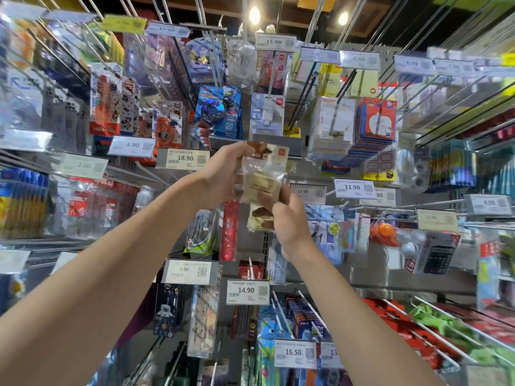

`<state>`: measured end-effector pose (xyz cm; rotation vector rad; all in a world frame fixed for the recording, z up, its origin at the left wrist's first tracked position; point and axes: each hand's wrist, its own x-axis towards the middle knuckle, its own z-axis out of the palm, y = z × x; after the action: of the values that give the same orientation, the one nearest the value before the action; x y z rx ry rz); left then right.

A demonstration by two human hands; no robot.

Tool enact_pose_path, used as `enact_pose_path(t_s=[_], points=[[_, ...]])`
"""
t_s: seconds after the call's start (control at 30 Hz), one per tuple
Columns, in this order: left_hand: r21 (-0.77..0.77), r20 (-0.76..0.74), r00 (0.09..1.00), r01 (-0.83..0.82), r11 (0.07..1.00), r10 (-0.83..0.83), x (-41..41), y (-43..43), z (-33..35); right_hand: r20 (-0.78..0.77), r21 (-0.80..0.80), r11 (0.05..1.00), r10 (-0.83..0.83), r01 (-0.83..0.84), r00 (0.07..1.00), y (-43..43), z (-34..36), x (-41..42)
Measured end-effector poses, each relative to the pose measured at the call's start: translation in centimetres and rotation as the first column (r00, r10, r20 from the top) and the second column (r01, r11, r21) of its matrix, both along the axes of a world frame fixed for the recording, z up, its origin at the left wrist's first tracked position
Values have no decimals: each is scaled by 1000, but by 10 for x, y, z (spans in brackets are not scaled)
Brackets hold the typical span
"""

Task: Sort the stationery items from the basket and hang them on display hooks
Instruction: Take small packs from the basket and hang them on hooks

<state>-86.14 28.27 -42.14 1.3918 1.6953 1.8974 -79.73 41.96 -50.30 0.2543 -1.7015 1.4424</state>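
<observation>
1. Holding the clear packet (263, 176) of beige and brown stationery up at mid-height in front of the display wall, the person keeps it upright with its header card uppermost. This is probably so the hang hole can meet a hook.
2. The left hand (225, 171) grips the packet's upper left edge, fingers curled round it near the header. That hand seems to be steering the top.
3. The right hand (289, 218) pinches the lower part between thumb and fingers, which likely stops the bag swinging while the top is aimed.
4. A second beige pack (259, 221) shows just below, touching the right hand. I cannot tell whether it is held too or already hangs there.
5. Directly behind the header sits a grey label holder (292, 146) at the end of a peg, the likeliest target. The hole and the peg tip are hidden, so threading cannot be confirmed.
6. Around it hang filled hooks: an 18.90 price tag (182, 158) to the left, a 12.90 price tag (306, 192) to the right and a red pack (230, 229) below.
7. The basket is out of view.
</observation>
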Motion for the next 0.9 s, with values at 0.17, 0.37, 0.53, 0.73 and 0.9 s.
enact_pose_path(t_s=[0.17, 0.37, 0.53, 0.73, 0.9], points=[[31, -24, 1000, -10, 999, 10, 0, -1, 2, 39, -152, 986, 70, -64, 997, 25, -24, 1], [54, -84, 994, -71, 996, 75, 0, 2, 1, 154, -174, 983, 79, -52, 985, 36, -16, -4], [50, -96, 991, -88, 995, 92, -1, 2, 1, 164, -141, 990, 42, -19, 986, 35, -15, -8], [37, -102, 992, -71, 997, 75, 0, 1, -1, 331, -200, 972, -53, 125, 942, 39, -17, -21], [34, -117, 990, -70, 997, 73, 1, -1, -1, 347, -351, 935, 73, 57, 935, 45, -15, -33]])
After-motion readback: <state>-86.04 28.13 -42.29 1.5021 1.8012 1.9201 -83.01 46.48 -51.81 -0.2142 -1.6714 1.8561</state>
